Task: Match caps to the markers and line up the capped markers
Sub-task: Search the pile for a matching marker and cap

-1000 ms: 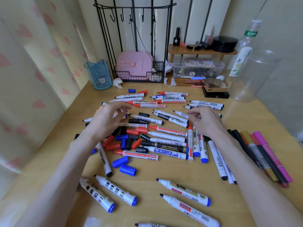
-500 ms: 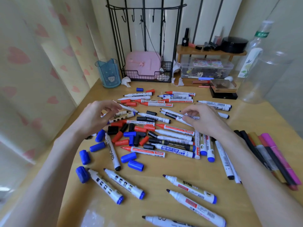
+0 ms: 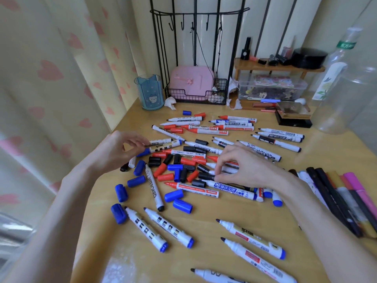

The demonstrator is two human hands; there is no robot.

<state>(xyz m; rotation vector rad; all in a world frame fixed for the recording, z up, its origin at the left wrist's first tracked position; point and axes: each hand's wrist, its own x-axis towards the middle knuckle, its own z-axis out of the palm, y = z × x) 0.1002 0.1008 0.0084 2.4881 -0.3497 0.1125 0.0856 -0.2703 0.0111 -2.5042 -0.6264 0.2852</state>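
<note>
Where pale heart-patterned curtains (image 3: 51, 78) flank the littered yellow wooden table (image 3: 204, 217), left hand (image 3: 114, 152) pinches a white blue-ended marker (image 3: 165, 145), right hand (image 3: 248, 170) a black plastic cap (image 3: 206, 176).

Single view, head-worn, wide-angle. Looks forward and down across the table (image 3: 330, 148) from its near edge. Close in: forearms entering from both bottom corners, left hand (image 3: 114, 152) and right hand (image 3: 251, 168) at mid-frame over the markers (image 3: 195, 188). Faces the wire rack (image 3: 183, 94) at the far edge. Bounded left by curtain (image 3: 51, 78), right by bottle (image 3: 342, 88).
</note>
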